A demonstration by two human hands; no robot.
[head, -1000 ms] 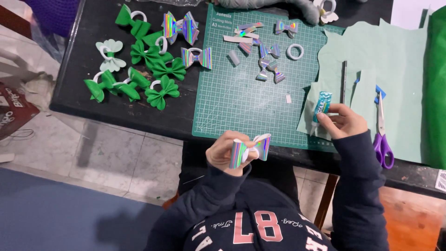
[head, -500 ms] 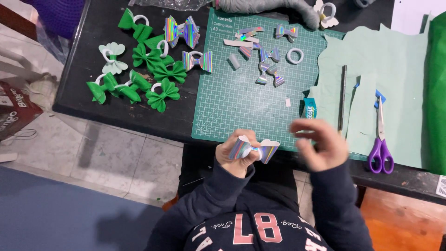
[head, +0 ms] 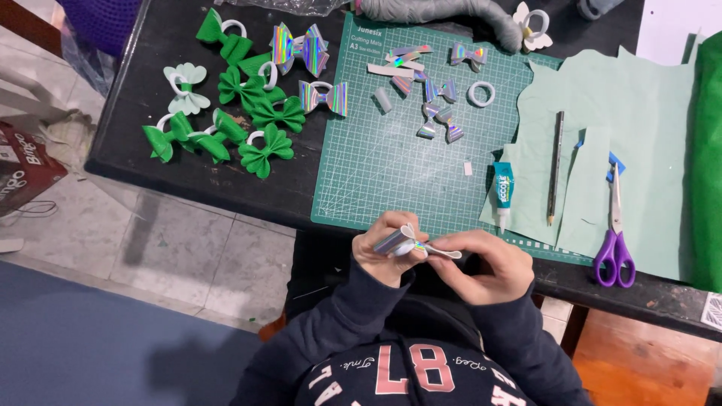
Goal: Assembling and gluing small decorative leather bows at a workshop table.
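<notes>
Bench [head: 150, 162]: black top, crowded with craft pieces, tiled floor beside it.
Cutting mat [head: 376, 165]: green, gridded, flat at the bench's near edge.
Pale green sheets [head: 654, 113]: spread right of the mat, partly cut, next to a darker green sheet [head: 707, 150] at the far right.
Green bows [head: 248, 113]: clustered left of the mat, several on white rings, one pale bow [head: 184, 86] among them.
Holographic bows [head: 301, 49]: two finished ones at the mat's upper left; smaller shiny cut strips [head: 421, 90] scattered on the mat's upper middle.
Scissors [head: 615, 240]: purple handles, lying on the pale sheet, blades pointing away.
Pencil [head: 555, 165]: lying lengthwise on the pale sheet, just left of the scissors.
Glue tube [head: 502, 192]: small, teal label, at the mat's right edge.
Left hand [head: 387, 252]: clenched around the holographic bow [head: 410, 244], held just off the bench's near edge, above the lap.
Right hand [head: 485, 263]: fingers pinching the same bow's right end, touching the left hand.
</notes>
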